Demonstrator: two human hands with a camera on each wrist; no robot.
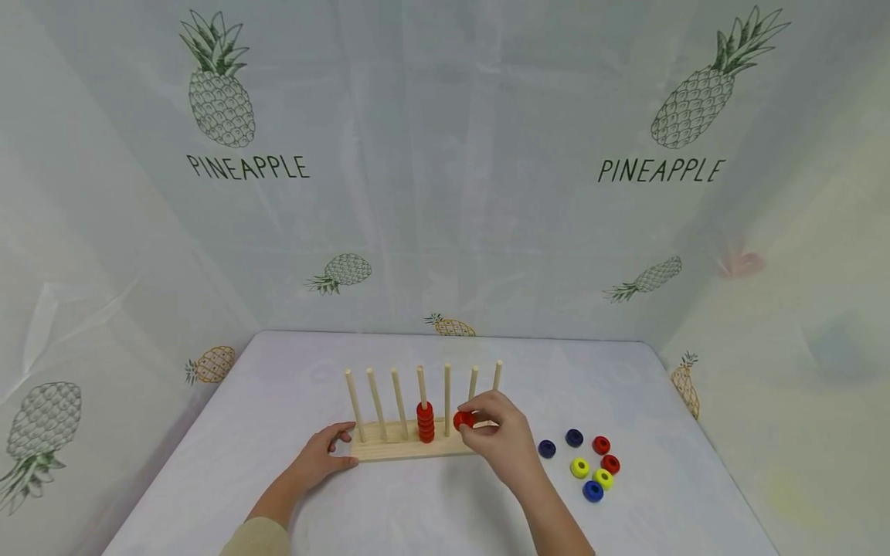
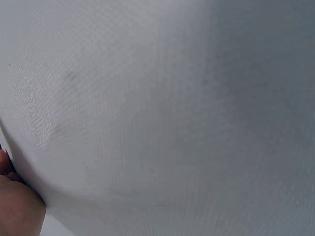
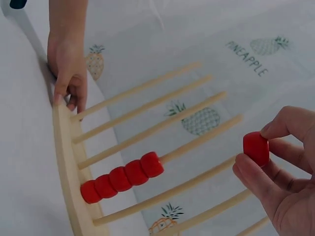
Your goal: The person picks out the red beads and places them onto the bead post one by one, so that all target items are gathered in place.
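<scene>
A wooden peg rack [image 1: 389, 448] with several upright pegs stands on the table. Stacked on its middle peg are several red beads [image 1: 426, 423], also plain as a red stack [image 3: 122, 178] in the right wrist view. My left hand [image 1: 321, 457] grips the rack's left end, thumb at the front corner and fingers behind. Between right thumb and fingertips I pinch one more red bead [image 3: 256, 149]; the right hand [image 1: 502, 436] is over the rack's right part, hiding the bases of the pegs there. The bead overlaps the line of the peg just right of the stack in the right wrist view.
Right of the rack lie loose beads: dark blue ones [image 1: 574, 438], yellow ones [image 1: 580, 467], red ones [image 1: 601, 445] and a brighter blue one [image 1: 593, 491]. A pineapple-print curtain [image 1: 445, 193] surrounds the white table [image 1: 389, 510] at the back and sides.
</scene>
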